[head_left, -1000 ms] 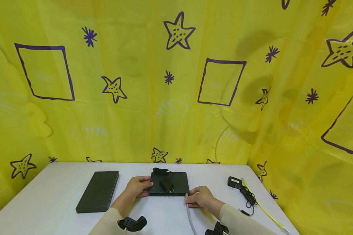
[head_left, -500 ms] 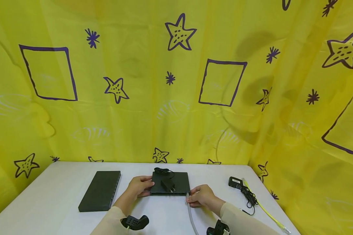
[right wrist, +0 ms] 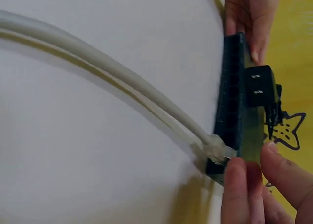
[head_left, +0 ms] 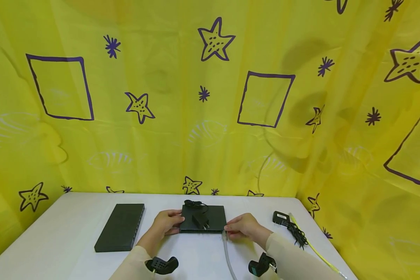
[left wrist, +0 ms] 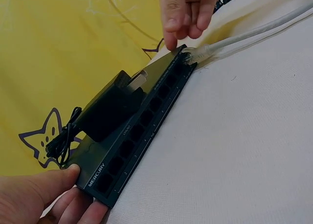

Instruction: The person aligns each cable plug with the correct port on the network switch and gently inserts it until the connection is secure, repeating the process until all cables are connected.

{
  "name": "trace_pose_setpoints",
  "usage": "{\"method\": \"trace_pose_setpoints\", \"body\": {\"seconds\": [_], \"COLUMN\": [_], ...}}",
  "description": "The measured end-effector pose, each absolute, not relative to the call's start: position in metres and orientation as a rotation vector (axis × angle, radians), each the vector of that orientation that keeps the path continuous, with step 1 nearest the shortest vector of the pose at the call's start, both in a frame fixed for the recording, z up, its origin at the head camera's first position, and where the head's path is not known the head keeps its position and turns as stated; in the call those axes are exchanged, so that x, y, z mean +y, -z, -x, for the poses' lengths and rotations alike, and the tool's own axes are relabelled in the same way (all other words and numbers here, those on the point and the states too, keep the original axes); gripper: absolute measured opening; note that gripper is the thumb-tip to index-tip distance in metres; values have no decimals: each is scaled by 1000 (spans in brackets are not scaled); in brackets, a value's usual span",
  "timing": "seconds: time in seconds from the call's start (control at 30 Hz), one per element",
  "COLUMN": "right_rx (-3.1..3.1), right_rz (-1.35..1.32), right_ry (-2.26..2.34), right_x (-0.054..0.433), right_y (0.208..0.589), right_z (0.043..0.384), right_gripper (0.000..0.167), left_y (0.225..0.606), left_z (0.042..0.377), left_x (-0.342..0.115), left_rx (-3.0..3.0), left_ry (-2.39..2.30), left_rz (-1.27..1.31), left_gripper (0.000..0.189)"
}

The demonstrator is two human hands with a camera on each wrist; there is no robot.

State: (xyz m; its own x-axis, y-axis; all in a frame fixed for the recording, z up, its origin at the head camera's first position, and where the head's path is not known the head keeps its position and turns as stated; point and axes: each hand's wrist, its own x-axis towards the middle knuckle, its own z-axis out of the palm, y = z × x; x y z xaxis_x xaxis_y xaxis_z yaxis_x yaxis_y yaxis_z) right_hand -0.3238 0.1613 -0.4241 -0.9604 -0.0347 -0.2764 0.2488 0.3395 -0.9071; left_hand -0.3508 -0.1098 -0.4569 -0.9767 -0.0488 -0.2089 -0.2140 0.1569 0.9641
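Listing: flat black rectangular network switch (head_left: 217, 217) on white table (head_left: 77, 233), ports (left wrist: 146, 118) facing us, presumably for reach; round grey cable (head_left: 227, 252) at its right end; left hand (head_left: 163, 223) pinching its left end, probably for steadiness; right hand (head_left: 245, 226) loosely parted, pinching nothing we see.

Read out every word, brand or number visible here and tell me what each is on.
"MERCURY": on the black network switch.
"1", "2", "3": on the same switch.
Further numbers and small print there: too small or blurred to read surely.
White label on the far-right power adapter: too small to read.
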Motion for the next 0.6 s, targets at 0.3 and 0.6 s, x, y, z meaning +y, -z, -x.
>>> {"method": "trace_pose_setpoints", "body": {"seconds": [0.3, 0.6], "right_rx": [2327, 2293], "right_rz": [-268, -375], "right_ry": [1769, 1800], "right_x": [159, 152], "right_y": [417, 436], "right_z": [343, 355], "right_gripper": [35, 43], "left_y": [460, 459], "left_z": [352, 352], "left_x": [-110, -111], "left_rx": [2291, 2290], "left_ry": [-1954, -1942], "left_rz": [225, 227], "left_gripper": [45, 46]}}
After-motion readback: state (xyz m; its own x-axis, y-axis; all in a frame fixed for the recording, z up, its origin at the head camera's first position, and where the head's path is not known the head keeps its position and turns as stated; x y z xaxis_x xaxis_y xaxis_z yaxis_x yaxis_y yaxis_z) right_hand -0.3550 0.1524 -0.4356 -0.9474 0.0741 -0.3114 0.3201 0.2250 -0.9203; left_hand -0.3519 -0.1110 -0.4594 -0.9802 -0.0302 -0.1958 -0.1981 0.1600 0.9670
